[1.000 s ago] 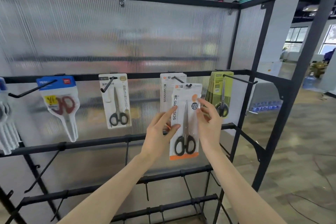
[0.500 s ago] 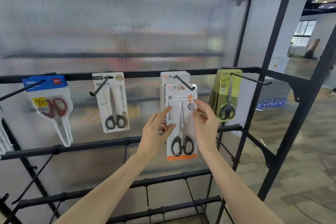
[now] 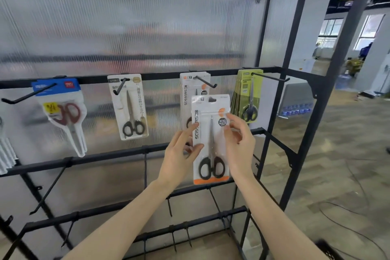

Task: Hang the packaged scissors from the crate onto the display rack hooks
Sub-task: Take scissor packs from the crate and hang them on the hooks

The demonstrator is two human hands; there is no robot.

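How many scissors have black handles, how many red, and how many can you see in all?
Black handles: 3, the pack in both hands, the white pack and the front green pack.
Red handles: 1, the blue-topped pack.
Total with handles showing: 4. More packs hang behind; their handles are hidden.

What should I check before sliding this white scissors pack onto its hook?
1. Grip: left hand and right hand both pinch the held pack by its side edges: ok.
2. Hang hole on the hook: not ok, the pack's top sits below the hook tip.
3. Matching stock: hung packs behind show the same SCISSORS print: ok.
4. Pack upright, print facing out: ok.
5. Free length on the hook: ok, the front part is bare.
6. Hang hole intact: cannot tell.
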